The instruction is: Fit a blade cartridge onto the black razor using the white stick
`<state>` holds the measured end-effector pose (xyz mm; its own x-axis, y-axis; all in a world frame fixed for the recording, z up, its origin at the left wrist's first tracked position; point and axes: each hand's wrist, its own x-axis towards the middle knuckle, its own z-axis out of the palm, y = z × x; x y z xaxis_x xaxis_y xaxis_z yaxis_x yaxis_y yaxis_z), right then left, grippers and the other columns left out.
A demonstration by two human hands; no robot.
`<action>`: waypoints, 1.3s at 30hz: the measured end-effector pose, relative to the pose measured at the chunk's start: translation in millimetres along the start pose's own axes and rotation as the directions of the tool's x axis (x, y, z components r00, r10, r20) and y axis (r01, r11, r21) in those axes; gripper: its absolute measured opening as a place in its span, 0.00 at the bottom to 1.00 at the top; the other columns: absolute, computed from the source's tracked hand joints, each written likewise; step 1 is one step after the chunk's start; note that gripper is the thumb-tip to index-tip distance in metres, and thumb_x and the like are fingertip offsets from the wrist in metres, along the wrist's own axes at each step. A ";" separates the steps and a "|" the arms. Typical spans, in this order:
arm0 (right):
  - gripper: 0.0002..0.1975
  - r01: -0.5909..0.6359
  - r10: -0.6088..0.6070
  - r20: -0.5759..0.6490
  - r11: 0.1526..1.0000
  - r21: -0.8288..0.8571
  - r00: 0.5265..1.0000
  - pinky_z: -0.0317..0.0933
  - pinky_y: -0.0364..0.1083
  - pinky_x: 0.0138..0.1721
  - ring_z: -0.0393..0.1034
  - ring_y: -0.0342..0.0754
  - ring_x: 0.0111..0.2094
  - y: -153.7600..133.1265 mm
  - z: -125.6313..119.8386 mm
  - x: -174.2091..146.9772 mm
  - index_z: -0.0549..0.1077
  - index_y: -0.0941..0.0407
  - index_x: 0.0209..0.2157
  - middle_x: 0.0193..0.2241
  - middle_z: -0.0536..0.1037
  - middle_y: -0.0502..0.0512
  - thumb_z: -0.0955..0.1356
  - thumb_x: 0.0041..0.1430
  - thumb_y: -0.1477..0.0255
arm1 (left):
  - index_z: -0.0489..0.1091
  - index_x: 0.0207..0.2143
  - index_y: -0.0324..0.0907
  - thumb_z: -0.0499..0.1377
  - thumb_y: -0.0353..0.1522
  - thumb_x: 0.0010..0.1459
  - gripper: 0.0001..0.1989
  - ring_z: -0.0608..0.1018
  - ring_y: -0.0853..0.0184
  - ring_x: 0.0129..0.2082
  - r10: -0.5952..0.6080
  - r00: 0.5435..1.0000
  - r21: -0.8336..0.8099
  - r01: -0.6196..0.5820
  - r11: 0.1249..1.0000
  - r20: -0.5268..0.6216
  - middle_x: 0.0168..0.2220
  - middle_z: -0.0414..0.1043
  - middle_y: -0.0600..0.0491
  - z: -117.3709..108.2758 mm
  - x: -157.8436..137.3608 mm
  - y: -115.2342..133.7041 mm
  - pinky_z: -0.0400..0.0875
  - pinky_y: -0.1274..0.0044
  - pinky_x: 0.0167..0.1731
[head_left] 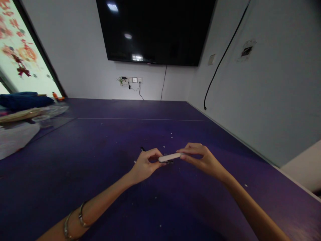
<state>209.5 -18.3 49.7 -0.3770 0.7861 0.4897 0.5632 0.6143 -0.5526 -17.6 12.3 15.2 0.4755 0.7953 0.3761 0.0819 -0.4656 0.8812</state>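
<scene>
A slim, white, flat piece [171, 157] with rounded ends is held up between my two hands above the purple surface; its exact kind cannot be made out. My left hand [144, 165] pinches its left end between thumb and fingers. At the other end, my right hand [200, 160] grips it the same way. Just below the white piece shows a small dark object [170, 162], partly hidden, and I cannot tell whether it is held or lies on the surface. A black stick-like tip [142, 149] pokes out behind my left hand.
Small white scraps [246, 185] dot the purple surface [105, 194]. Blue cloth [25, 101] and clear plastic bags [17, 139] are piled at the left, near an orange item [56, 96]. A black cable [225, 50] hangs on the right wall, and a television [157, 30] is mounted ahead.
</scene>
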 end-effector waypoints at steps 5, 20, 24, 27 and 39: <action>0.12 0.022 -0.029 -0.039 0.987 -0.162 0.999 0.56 0.50 0.40 0.69 0.45 0.31 -7.3 -3.4 -2.7 0.77 0.50 0.40 0.29 0.77 0.52 0.66 0.56 0.63 | 0.69 0.26 0.37 0.63 0.29 0.48 0.05 0.73 0.72 0.26 0.012 1.000 0.032 -0.012 0.999 -0.008 0.25 0.72 0.55 -0.9 0.1 -5.8 0.68 0.79 0.29; 0.12 -0.180 0.254 -0.240 0.940 0.291 0.937 0.61 0.44 0.29 0.68 0.45 0.29 13.5 10.8 0.3 0.77 0.56 0.35 0.28 0.76 0.54 0.68 0.52 0.64 | 0.61 0.32 0.41 0.56 0.35 0.56 0.07 0.67 0.75 0.18 -0.062 0.993 -0.051 0.057 0.997 -0.103 0.22 0.70 0.56 2.1 -6.5 -10.6 0.61 0.81 0.20; 0.13 -0.308 0.452 -0.131 0.766 0.564 0.882 0.53 0.39 0.17 0.59 0.38 0.17 3.6 29.4 1.4 0.74 0.57 0.33 0.18 0.68 0.47 0.69 0.51 0.62 | 0.62 0.33 0.41 0.55 0.36 0.56 0.08 0.60 0.76 0.16 -0.092 0.949 -0.062 0.077 0.995 -0.300 0.16 0.56 0.63 4.6 -5.9 -17.5 0.53 0.82 0.17; 0.12 -0.340 0.526 0.017 0.523 0.781 0.850 0.42 0.36 0.12 0.49 0.34 0.12 -8.1 45.5 0.5 0.67 0.56 0.30 0.16 0.64 0.43 0.68 0.52 0.61 | 0.66 0.34 0.39 0.52 0.40 0.57 0.13 0.57 0.75 0.16 -0.132 0.930 -0.119 0.096 0.988 -0.344 0.17 0.53 0.62 5.6 -4.6 -18.1 0.51 0.82 0.17; 0.14 -0.442 0.423 0.475 -0.182 0.879 0.772 0.29 0.35 0.11 0.33 0.33 0.11 -31.5 79.3 -12.3 0.61 0.55 0.28 0.11 0.51 0.38 0.66 0.53 0.59 | 0.62 0.31 0.41 0.50 0.43 0.58 0.14 0.61 0.75 0.19 -0.169 0.942 -0.280 0.085 0.956 -0.290 0.22 0.55 0.60 17.3 -8.8 -22.4 0.58 0.82 0.19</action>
<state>138.1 -41.9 7.6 -0.4021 0.8985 -0.1761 -0.5819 -0.3993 -0.7085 -8.5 9.0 -12.8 0.1798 0.9404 0.2888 -0.1267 -0.2689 0.9548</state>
